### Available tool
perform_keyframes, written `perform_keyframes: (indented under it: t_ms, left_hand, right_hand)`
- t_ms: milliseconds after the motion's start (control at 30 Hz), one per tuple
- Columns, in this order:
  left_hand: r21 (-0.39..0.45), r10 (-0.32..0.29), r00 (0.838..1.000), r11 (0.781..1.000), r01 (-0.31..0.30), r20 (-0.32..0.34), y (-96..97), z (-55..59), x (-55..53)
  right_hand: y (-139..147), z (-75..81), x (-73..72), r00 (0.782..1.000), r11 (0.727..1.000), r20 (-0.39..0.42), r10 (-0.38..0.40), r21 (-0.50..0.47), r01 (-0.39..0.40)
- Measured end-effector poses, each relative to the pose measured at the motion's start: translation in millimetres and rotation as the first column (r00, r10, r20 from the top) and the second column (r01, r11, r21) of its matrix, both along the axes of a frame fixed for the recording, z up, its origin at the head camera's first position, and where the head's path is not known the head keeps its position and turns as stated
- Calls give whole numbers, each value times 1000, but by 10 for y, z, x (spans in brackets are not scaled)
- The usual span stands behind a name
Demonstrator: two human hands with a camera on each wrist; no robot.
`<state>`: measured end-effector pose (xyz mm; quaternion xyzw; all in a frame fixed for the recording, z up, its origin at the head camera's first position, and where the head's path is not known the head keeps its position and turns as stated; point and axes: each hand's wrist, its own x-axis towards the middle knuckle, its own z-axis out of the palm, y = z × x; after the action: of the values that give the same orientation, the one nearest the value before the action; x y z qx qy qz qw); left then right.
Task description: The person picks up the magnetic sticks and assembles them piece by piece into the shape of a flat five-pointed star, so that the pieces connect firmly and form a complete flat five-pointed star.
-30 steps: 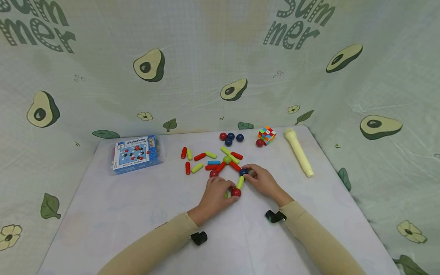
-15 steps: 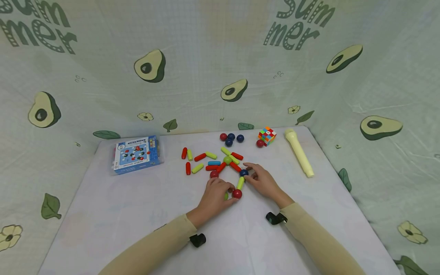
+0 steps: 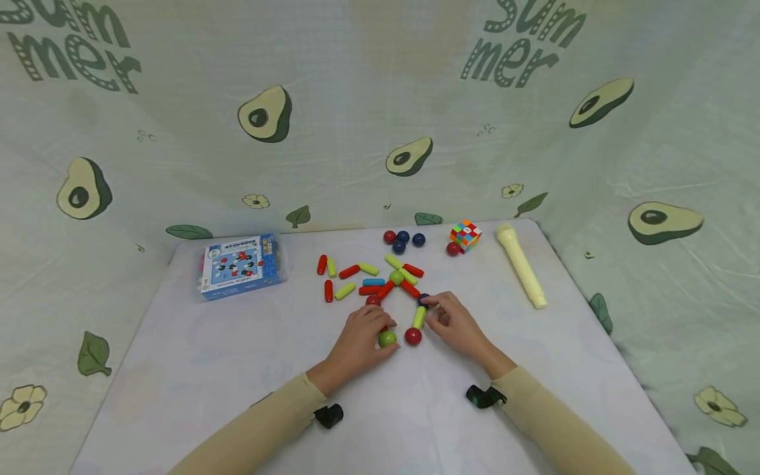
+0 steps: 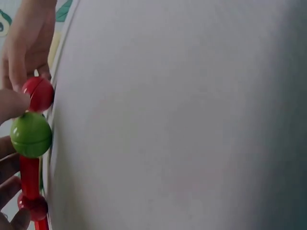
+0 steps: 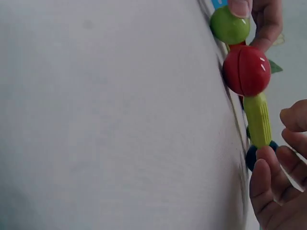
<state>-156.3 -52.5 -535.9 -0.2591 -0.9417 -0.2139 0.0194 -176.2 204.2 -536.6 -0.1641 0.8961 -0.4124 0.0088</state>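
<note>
While L fingers [image 3: 382,319] round green ball [image 3: 387,339], R fingers [image 5: 261,177] loose nr blue ball [image 5: 251,157], rods [image 3: 348,271], cube [image 3: 466,235] & box [image 3: 237,267] beyond.

The left hand [image 3: 359,330] has let go of the near red ball [image 3: 413,336] and drawn back to the person's left; that ball now sits bare, with a gap between it and the fingertips. The same thumb and fingers have moved round the green ball [image 3: 387,339], which was mostly hidden behind them and now shows nearly whole. On the right hand [image 3: 456,324], the thumb has come away from the blue ball [image 3: 423,301] to beside the yellow-green stick [image 3: 419,318], while the index finger has come down over that ball, covering part of what was plainly visible a second ago.
</note>
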Motion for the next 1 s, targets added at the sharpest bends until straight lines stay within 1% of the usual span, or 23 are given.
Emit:
perform_keyframes:
  t_ms: [67,133,233,333,400,467,733,1000]
  left_hand:
    - [4,-28,1000,1000,28,6,-32,-9,-11]
    - [4,-54,999,999,53,7,-61,-10,-21]
    - [-1,-86,996,996,86,2,-89,9,-31]
    - [-14,-102,995,995,102,-2,-104,33,-37]
    - [-23,-106,994,994,106,-1,-108,45,-41]
    - [-25,-105,995,994,105,2,-115,51,-43]
    - [-35,-72,997,997,72,7,-164,51,-46]
    - [-42,-52,999,998,52,12,-187,31,-62]
  right_hand:
    - [-20,3,56,998,998,-18,60,3,-60]
    - [-44,17,107,991,991,-37,129,24,-128]
    - [-82,40,167,972,971,-45,231,80,-227]
    - [-115,57,202,957,947,-36,288,160,-279]
    - [-130,58,209,954,936,-38,299,208,-285]
    - [-134,60,208,955,932,-38,295,230,-279]
    - [-81,64,209,958,938,-26,285,213,-273]
    - [-45,66,200,963,944,-43,266,212,-252]
